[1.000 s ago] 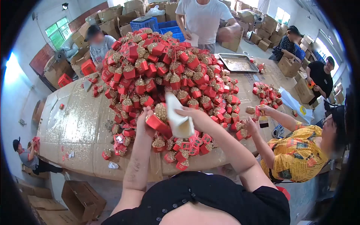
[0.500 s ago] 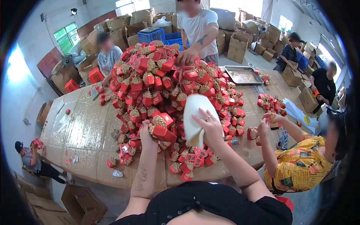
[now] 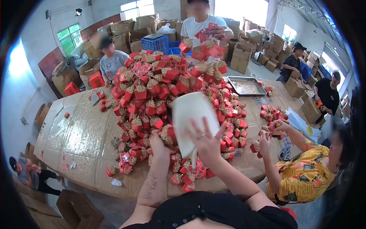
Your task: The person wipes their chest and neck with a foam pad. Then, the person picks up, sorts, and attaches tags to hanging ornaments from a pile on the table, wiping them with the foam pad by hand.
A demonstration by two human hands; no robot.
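My left hand [image 3: 159,144] is closed around a small red pot ornament with a beaded gold top [image 3: 167,134], partly covered by the white piece beside it. A white, scoop-shaped piece with a narrow stem [image 3: 187,108] stands in front of the pile, blurred by motion. Over its face lies my right hand [image 3: 206,139], fingers spread; a ring shows on one finger. The piece appears to be held by this hand, though the thumb's grip is hard to see. Behind both hands rises a big heap of red-and-gold ornaments [image 3: 139,91].
A cardboard-covered table [image 3: 82,141] carries the heap, a metal tray [image 3: 247,86] and a smaller ornament pile [image 3: 273,113]. Across the table, a person in white [image 3: 198,28] lifts a bunch of ornaments. At right, a person in yellow [image 3: 305,175] handles ornaments. Cardboard boxes [image 3: 240,57] stand behind.
My right hand and the white piece have shifted left, now overlapping the ornament in my left hand. My right fingers have spread wider. The person opposite has raised a bunch from the heap.
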